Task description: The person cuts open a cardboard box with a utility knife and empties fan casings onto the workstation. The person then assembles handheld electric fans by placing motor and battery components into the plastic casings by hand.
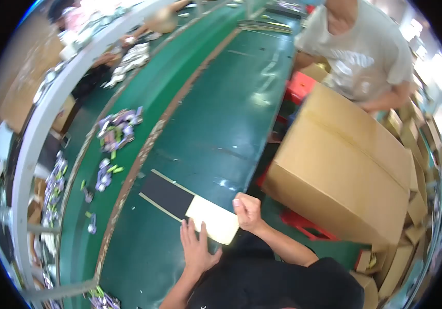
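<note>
A pale cream rectangular sheet (211,220) lies on the green work surface in front of me, meeting a flat dark panel (167,194) with tan strips along its long edges. My left hand (198,251) is open, its spread fingertips resting at the near edge of the sheet where it meets the panel. At the sheet's right end, my right hand (248,210) is closed like a fist with the thumb on top. Whatever is inside those fingers, if anything, is hidden.
Left of the worktop runs a green conveyor (143,110) behind a worn brown ledge (172,110), carrying purple and green items (119,130) in piles. A big cardboard box (339,159) stands at right on a red stool (307,226). Behind it is a person in a grey shirt (357,51).
</note>
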Demonstrator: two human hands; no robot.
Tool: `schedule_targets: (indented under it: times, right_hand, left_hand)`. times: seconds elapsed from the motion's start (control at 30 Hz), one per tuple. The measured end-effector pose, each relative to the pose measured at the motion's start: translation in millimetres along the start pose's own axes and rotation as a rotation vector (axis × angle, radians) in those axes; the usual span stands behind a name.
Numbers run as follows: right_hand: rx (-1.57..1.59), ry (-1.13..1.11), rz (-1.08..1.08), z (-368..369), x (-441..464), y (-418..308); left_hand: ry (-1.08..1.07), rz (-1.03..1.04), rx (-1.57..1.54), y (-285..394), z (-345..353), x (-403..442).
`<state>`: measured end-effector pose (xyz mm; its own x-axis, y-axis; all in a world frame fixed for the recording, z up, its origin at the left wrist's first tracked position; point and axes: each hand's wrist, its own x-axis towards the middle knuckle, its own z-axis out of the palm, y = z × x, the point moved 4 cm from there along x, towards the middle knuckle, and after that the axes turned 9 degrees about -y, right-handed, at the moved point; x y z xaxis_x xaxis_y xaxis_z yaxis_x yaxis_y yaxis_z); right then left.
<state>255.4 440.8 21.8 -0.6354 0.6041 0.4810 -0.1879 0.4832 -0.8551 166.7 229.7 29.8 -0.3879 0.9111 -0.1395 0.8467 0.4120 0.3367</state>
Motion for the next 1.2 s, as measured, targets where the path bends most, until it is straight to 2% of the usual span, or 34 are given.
schedule_targets:
  times: [0.33,0.37,0.47,0.6,0.77,1.0,1.2]
  right_hand:
    - [-0.088,-0.050,-0.073,9,66,5]
    - [-0.097,-0.052,-0.078,9,73,4]
    - [-0.131,-0.082,-0.027,19,88,27]
    - [-0.174,-0.200,0.068,41,84,60]
    - [-0.143,-0.205,0.133,40,78,68]
    - [-0.316,-0.255,0.008,47,77,78]
    - [-0.334,-0.232,0.025,49,76,74]
  left_hand:
    - [0.004,-0.002,0.011,-7,-1,0]
    - [-0.052,-0.021,0.033,-8,1,-1]
    - [-0.056,-0.015,0.036,-8,2,-1]
    - [-0.031,0.008,0.009,-11,-1,-4]
    - [-0.012,0.015,-0.021,-14,1,-7]
    - [-0.037,0.013,-0.092,-17,-1,-11]
    - [0.040,0.044,-0.167,-20,2,-17]
